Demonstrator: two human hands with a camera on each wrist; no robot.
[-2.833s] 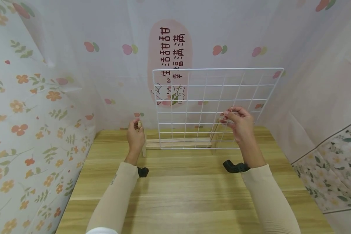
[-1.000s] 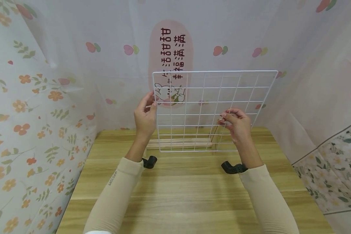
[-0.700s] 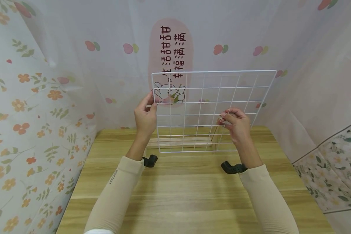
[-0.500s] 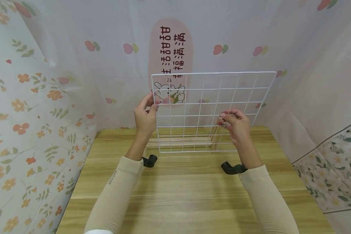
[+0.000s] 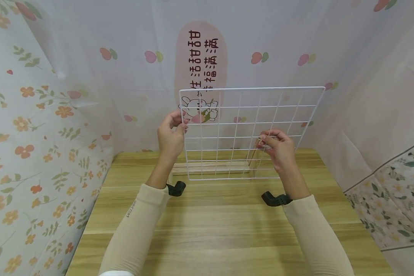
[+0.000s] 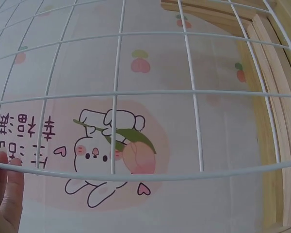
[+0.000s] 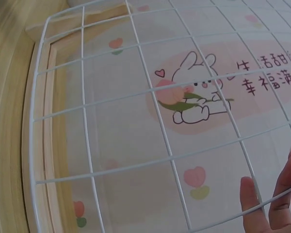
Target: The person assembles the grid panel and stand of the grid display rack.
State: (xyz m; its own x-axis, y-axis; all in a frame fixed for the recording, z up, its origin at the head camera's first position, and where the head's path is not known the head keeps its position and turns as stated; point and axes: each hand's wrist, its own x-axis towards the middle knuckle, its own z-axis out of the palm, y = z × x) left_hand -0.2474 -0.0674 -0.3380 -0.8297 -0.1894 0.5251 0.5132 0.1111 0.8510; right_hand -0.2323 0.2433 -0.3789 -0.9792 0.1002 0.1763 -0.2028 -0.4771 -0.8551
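A white wire grid panel [image 5: 239, 123] stands roughly upright over the back of the table, its lower edge in front of a wooden stand [image 5: 224, 167]. My left hand [image 5: 171, 136] holds the panel's left edge wire, fingers behind and thumb in front; the left wrist view shows the fingers [image 6: 10, 189] at that wire. My right hand [image 5: 281, 147] pinches the wires in the right half of the panel, right by the top of the stand's right post. In the right wrist view its fingertips [image 7: 286, 187] overlap a wire. The stand's left post is mostly hidden by my left hand and wrist.
The wood-grain table [image 5: 207, 230] runs up to a printed cloth backdrop [image 5: 124, 84] close behind the panel. Floral cloth [image 5: 38, 153] hangs at the left, and more cloth [image 5: 383, 172] borders the right. Black wrist mounts [image 5: 274, 198] jut inward from both sleeves.
My left hand has left the stand's left post and moved up and right to the panel's left edge. The panel's top edge has come down slightly, while my right hand has barely moved.
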